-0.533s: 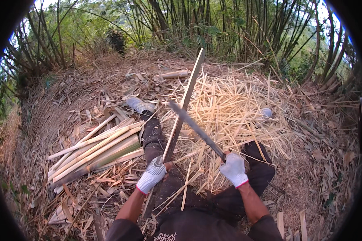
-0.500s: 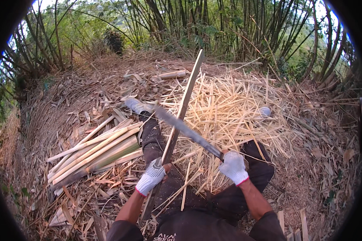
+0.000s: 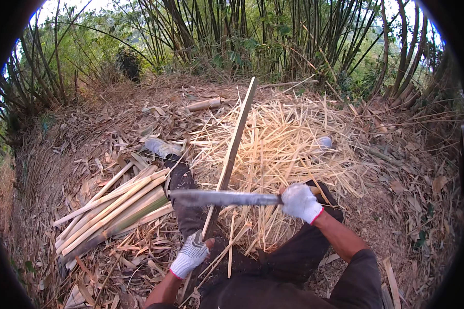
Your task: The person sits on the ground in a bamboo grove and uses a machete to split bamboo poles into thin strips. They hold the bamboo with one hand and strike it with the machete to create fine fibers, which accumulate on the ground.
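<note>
A long bamboo strip [image 3: 232,139] slants up and away from me, pale along one edge and darker on its face. My left hand [image 3: 191,254], in a white dotted glove, is closed around its near part. In a white glove with a red cuff, my right hand [image 3: 300,202] grips the handle of a machete [image 3: 227,198]. The grey blade lies nearly level, pointing left, and crosses the strip above my left hand. Whether its edge bites into the bamboo, I cannot tell. My outstretched legs [image 3: 185,208] lie on both sides of the work.
Thin pale shavings [image 3: 278,139] form a wide heap beyond my hands. Split bamboo pieces [image 3: 113,206] are stacked at the left. A short bamboo length [image 3: 203,104] lies farther off, before standing bamboo clumps [image 3: 242,41]. Dry leaves [image 3: 87,139] cover the ground.
The machete has swung from a slant pointing up-left to nearly level, its blade now crossing the strip closer to my left hand. My left hand sits lower in view, still gripping the strip.
</note>
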Motion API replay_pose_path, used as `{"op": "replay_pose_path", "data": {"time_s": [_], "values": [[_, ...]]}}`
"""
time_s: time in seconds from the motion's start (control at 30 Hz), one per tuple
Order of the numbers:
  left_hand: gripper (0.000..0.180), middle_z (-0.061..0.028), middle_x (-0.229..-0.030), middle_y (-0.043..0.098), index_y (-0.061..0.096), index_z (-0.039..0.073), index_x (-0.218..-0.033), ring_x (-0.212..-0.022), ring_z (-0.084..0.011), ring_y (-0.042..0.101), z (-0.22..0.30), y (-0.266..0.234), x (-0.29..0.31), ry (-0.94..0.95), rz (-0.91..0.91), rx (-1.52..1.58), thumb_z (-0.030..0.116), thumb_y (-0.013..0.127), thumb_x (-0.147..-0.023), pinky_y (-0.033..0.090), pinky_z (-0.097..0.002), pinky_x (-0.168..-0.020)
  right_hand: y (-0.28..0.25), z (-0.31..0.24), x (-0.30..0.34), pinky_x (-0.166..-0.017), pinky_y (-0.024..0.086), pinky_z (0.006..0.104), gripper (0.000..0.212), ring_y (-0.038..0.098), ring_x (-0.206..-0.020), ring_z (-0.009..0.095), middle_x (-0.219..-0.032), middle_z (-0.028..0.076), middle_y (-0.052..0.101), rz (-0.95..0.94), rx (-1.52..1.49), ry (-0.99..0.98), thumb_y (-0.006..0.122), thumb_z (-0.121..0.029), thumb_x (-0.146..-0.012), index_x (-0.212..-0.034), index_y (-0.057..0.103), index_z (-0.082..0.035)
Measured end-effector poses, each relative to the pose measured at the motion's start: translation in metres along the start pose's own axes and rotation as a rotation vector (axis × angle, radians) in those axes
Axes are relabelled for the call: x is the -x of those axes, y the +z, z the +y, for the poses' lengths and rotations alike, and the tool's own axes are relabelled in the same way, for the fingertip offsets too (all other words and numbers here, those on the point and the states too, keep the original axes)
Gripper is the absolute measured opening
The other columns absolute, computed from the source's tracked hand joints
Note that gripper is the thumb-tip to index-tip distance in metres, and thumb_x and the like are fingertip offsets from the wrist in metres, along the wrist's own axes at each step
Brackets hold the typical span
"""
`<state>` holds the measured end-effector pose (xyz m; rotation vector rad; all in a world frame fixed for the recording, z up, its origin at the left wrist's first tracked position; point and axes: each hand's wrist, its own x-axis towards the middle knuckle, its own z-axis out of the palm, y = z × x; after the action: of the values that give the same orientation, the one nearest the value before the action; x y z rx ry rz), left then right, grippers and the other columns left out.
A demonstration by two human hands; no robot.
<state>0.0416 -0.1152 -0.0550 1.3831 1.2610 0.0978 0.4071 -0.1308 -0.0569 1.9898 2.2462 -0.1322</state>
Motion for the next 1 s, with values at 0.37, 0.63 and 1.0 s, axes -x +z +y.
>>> {"op": "replay_pose_path", "data": {"time_s": [0.37, 0.63, 1.0], "values": [[0.047, -0.0271, -0.077, 0.063, 0.056, -0.008, -0.098, -0.074, -0.0414, 0.064, -0.042, 0.001, 0.026, 0.114, 0.074, -0.389, 0.038, 0.059, -0.089, 0.049, -0.0457, -0.066, -0.006, 0.037, -0.007, -0.070, 0.054, 0.0425, 0.015, 0.067, -0.073, 0.033, -0.074, 0.017, 0.067, -0.004, -0.007, 0.057, 0.059, -0.019, -0.074, -0.081, 0.064, -0.007], [0.038, -0.0150, -0.092, 0.068, 0.059, -0.001, -0.119, -0.081, -0.0214, 0.063, -0.030, -0.007, 0.114, -0.251, -0.103, -0.067, 0.022, 0.064, -0.090, 0.050, -0.0370, -0.071, -0.040, 0.185, -0.022, -0.081, 0.052, 0.0448, 0.035, 0.066, -0.091, 0.039, -0.092, 0.027, 0.067, 0.347, -0.383, 1.082, 0.062, -0.032, -0.080, -0.094, 0.070, -0.001], [0.046, -0.0105, -0.084, 0.063, 0.055, -0.002, -0.114, -0.062, -0.0182, 0.062, -0.037, 0.016, -0.030, -0.295, -0.385, 0.850, 0.041, 0.054, -0.095, 0.056, -0.0291, -0.059, 0.023, 0.065, 0.038, -0.073, 0.052, 0.0474, 0.018, 0.064, -0.080, 0.041, -0.081, 0.024, 0.065, 0.327, -0.357, 0.623, 0.061, -0.017, -0.074, -0.081, 0.065, -0.001]]}}
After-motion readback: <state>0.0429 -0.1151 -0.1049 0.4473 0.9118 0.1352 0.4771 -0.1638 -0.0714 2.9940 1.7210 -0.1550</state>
